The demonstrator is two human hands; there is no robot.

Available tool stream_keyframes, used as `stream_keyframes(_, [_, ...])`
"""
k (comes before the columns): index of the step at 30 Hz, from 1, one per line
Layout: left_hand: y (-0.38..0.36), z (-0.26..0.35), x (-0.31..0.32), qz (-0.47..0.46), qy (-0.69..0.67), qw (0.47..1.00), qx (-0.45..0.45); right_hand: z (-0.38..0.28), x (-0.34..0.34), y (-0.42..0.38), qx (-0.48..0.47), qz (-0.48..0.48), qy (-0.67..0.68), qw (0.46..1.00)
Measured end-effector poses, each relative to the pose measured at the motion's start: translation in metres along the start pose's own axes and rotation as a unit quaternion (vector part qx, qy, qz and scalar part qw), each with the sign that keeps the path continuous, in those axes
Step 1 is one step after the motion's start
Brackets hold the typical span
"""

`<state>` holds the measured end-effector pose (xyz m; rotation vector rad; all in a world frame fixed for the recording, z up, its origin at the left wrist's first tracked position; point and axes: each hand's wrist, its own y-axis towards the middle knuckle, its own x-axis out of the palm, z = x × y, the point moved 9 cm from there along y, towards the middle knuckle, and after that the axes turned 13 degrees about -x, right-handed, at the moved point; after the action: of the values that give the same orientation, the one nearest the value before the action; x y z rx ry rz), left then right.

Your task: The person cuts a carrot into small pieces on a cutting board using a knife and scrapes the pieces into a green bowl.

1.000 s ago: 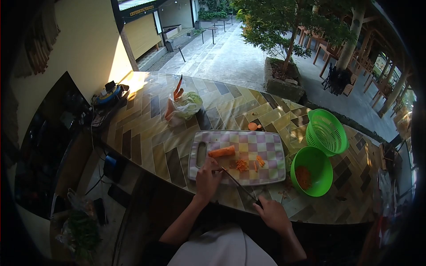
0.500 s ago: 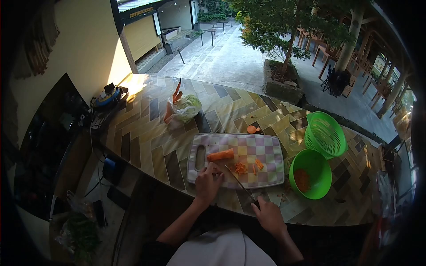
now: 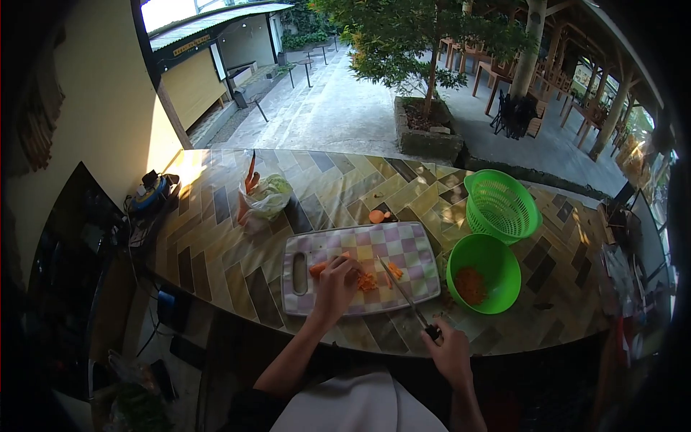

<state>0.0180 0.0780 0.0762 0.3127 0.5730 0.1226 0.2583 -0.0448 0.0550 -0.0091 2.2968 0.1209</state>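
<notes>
Sunlit paving [image 3: 317, 122] lies beyond the patterned table [image 3: 237, 284]. Toward the left edge of the cutting board [image 3: 410, 246], the left hand [image 3: 337, 282] arches over a carrot [image 3: 317, 271], perhaps steadying it; I can't tell whether it pinches. The right hand [image 3: 449, 348] wraps round the knife [image 3: 403, 292], tilted clear, likely for safety.

Small sign [image 3: 181, 48] on bldg [image 3: 193, 95] far L, lettering too blurry, no legible txt
</notes>
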Motion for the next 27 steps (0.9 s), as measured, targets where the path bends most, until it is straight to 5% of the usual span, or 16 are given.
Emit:
stream_keyframes(3, [0.005, 0.017, 0.039, -0.152, -0.018, 0.985, 0.082, 0.006, -0.006, -0.003, 0.024, 0.029, 0.023, 0.999])
stream_keyframes(9, [0.008, 0.000, 0.103, -0.307, 0.127, 0.933, 0.141, 0.004, -0.014, -0.005, 0.020, 0.060, 0.040, 0.997])
stream_keyframes(18, [0.026, 0.000, 0.116, -0.403, 0.063, 0.893, 0.190, 0.010, -0.012, -0.009, 0.044, 0.060, 0.077, 0.994])
stream_keyframes(27, [0.046, 0.010, 0.109, -0.342, 0.029, 0.930, 0.133, 0.016, -0.009, -0.009, 0.067, 0.046, 0.073, 0.994])
